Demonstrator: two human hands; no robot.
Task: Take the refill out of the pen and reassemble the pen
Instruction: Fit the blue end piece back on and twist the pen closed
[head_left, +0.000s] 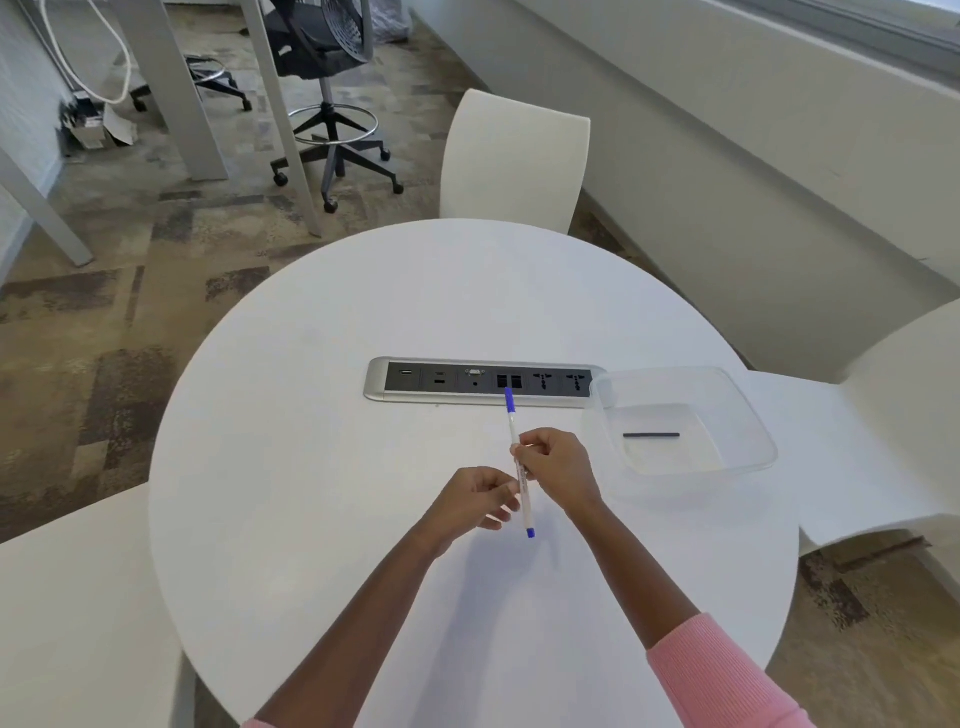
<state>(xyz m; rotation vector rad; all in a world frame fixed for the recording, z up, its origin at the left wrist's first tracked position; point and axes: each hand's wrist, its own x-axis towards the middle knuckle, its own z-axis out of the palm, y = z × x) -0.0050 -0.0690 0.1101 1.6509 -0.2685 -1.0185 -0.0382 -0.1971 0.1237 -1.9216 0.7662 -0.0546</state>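
Note:
A white pen with a blue cap at its far end and a blue plug at its near end is held above the round white table, pointing away from me. My right hand grips the barrel at its middle. My left hand pinches the barrel just below, fingers curled around it. A thin dark refill lies flat inside the clear plastic tray to the right of my hands.
A silver power and data socket strip is set into the table just beyond the pen. White chairs stand at the far side, the right and the near left. A black office stool stands on the carpet behind.

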